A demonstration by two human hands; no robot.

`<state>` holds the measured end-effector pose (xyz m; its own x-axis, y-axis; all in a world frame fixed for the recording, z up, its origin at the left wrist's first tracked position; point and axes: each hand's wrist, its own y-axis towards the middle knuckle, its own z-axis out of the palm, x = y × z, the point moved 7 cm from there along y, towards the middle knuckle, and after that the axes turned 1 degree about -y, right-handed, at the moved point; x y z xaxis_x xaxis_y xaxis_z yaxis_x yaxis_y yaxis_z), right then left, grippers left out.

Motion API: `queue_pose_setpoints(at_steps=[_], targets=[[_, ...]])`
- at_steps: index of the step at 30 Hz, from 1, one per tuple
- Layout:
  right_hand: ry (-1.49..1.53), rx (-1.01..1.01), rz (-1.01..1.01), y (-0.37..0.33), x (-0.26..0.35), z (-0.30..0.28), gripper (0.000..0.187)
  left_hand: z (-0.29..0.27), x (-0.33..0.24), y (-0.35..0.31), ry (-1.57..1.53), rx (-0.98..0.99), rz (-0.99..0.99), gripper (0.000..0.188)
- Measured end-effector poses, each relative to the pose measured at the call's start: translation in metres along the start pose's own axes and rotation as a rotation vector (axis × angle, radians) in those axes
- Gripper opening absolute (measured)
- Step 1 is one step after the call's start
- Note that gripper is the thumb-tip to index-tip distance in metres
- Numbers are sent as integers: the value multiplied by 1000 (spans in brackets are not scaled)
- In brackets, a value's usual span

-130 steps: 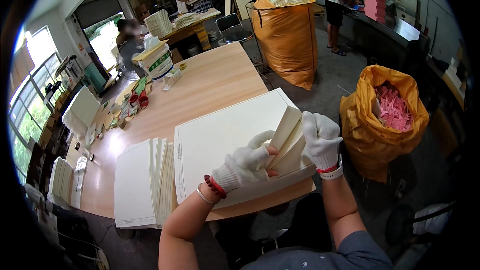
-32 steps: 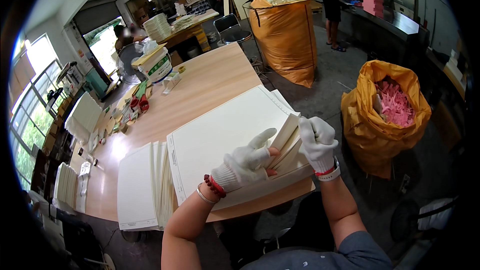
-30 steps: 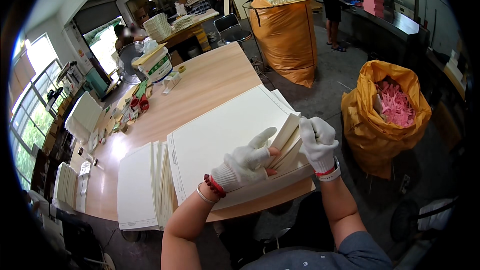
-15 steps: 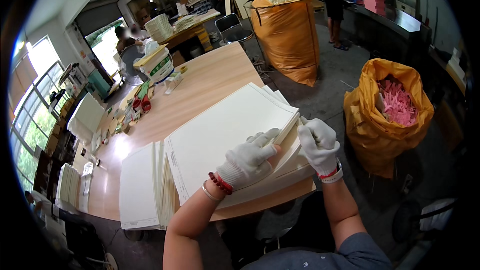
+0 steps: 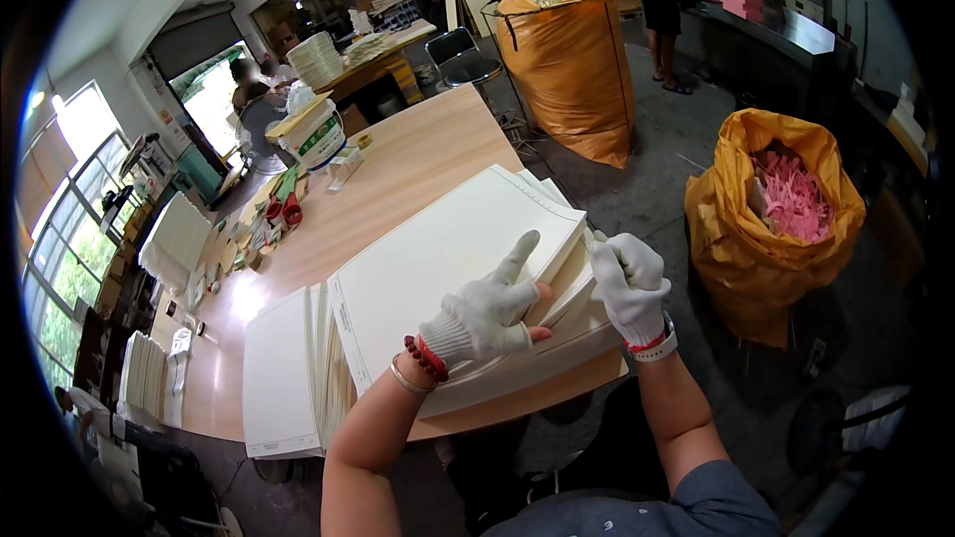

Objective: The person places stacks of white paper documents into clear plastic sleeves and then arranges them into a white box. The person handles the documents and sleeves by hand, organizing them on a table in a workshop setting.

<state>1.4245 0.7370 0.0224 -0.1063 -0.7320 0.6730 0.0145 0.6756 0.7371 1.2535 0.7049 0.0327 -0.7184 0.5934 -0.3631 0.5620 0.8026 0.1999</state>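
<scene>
A thick stack of large white paper sheets (image 5: 428,288) with small print along the margins lies on the wooden table before me. Its right-hand edge is fanned into separate layers. My left hand (image 5: 485,316), in a white knit glove with bare fingertips showing, rests on the top sheet near that edge; the index finger is stretched out and the others spread. At the fanned edge, close to the right corner, my right hand (image 5: 629,283) is gloved and curled closed. Whatever lies inside its fingers is hidden. A second stack of white sheets (image 5: 281,373) sits to the left.
On the table (image 5: 413,154) stand a white bucket (image 5: 316,134), red and green tools, and tape rolls. Beyond it is a tall orange sack (image 5: 572,75). An orange sack of pink paper strips (image 5: 771,283) stands at right. Another person (image 5: 662,0) works at a far counter.
My left hand has slid slightly left and down, and its index finger has lifted apart from the others. The right hand stays closed at the stack's edge, shifted slightly left.
</scene>
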Motion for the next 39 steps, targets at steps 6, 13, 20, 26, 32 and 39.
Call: queue_pose_setpoints(at_steps=[6, 13, 20, 26, 32, 39], targets=[[55, 17, 30, -1, -1, 2, 20, -5, 1, -5, -2, -115, 55, 42], [47, -87, 85, -4, -11, -1, 23, 12, 7, 3, -117, 176, 22, 54], [68, -102, 111, -6, -10, 0, 27, 8, 4, -2, -165, -69, 150, 51], [56, -43, 57, -7, -9, 0, 19, 8, 7, -6, -93, -47, 220, 60], [71, -71, 73, -7, -10, -2, 21, 1, -15, 0, 3, 19, 81, 58], [96, -101, 147, -7, -12, -3, 23, 2, -10, 2, -25, -10, 73, 49]])
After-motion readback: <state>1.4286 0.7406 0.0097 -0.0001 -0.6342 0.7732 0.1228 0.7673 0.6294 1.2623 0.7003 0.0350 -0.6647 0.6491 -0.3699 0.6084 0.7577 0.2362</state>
